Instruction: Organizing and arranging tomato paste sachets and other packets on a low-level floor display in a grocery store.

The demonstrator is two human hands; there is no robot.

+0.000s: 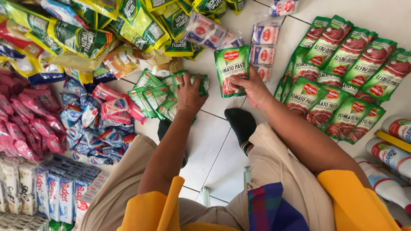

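Floor: white tiles (214,141) with dark grout lines, packets spread across most of them.
Far left heap: yellow-and-green bags (77,34) piled toward the floor's top-left corner, pink sachets (25,115) along the left edge below them.
Blue packets: a loose pile (98,128) just beside the person's left forearm.
Right spread: green tomato-paste pouches (342,81) overlapping in rows near the floor's right edge, white bottles with red labels (389,154) below them.
Small red-and-white sachets: a short column (263,51) near the top edge, between the two green groups.
Left hand (188,96): pressed flat, fingers spread, on a fan of small green sachets (158,96).
Right hand (252,87): fingers and thumb clamped on the lower edge of one green tomato-paste pouch (232,68), which lies on the floor mid-top.
Foot: a black sock (240,124) on the floor under the hands.
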